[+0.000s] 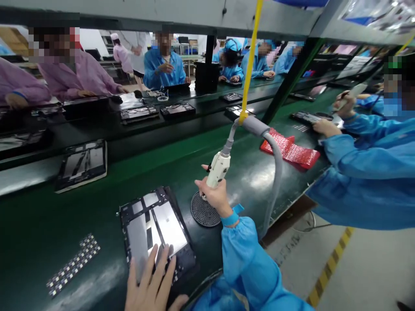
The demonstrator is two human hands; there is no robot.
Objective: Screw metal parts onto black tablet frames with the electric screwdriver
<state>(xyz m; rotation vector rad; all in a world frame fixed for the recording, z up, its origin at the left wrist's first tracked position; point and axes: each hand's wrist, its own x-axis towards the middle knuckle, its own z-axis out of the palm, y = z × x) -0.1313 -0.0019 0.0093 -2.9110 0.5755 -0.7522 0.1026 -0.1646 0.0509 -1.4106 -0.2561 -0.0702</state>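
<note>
My left hand (152,283) lies flat, fingers spread, on the near end of an opened tablet frame (155,226) with silver plates inside, resting on the green belt (39,216). My right hand (215,196) is closed round a white electric screwdriver (218,168), held upright. Its tip points down at a round black perforated screw tray (204,211) just right of the tablet. A grey hose (275,172) loops from the tool's top, which hangs on a yellow cord (250,60).
A strip of small dark parts (74,264) lies at the left. Another opened tablet (82,164) sits further back. A co-worker's blue sleeve (359,172) reaches in at the right beside a red bag (290,151). Several people work across the line.
</note>
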